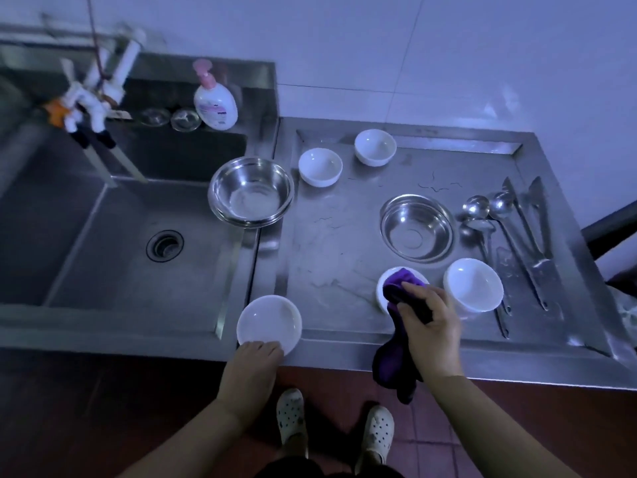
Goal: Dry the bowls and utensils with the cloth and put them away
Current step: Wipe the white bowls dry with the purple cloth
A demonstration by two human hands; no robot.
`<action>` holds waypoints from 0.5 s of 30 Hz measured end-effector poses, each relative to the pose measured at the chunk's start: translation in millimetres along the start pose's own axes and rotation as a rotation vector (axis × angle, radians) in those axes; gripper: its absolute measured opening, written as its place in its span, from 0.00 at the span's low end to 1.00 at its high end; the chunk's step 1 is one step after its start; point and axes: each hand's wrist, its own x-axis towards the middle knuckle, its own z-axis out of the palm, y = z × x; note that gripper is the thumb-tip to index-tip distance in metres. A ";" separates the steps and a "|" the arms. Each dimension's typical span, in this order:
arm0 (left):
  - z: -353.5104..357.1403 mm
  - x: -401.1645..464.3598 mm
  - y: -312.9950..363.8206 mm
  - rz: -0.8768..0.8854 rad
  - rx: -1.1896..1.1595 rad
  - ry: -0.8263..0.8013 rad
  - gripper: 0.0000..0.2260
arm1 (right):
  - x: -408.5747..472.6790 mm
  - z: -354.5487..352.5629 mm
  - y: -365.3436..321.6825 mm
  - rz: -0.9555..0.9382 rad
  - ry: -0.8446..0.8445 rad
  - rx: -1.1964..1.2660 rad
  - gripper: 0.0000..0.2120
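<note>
soap bottle (215, 98): you have one printed label here, a pale pink patch with a dark line of lettering across its front, too blurred for you to read any word, brand or number.
bowls, utensils, cloth: you find no lettering on any of them that can be read.
readable text overall: none that you can make out.
</note>
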 end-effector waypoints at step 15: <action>13.0 33.7 62.5 -0.130 0.028 0.076 0.05 | 23.9 -34.4 16.8 -0.118 -0.195 0.020 0.24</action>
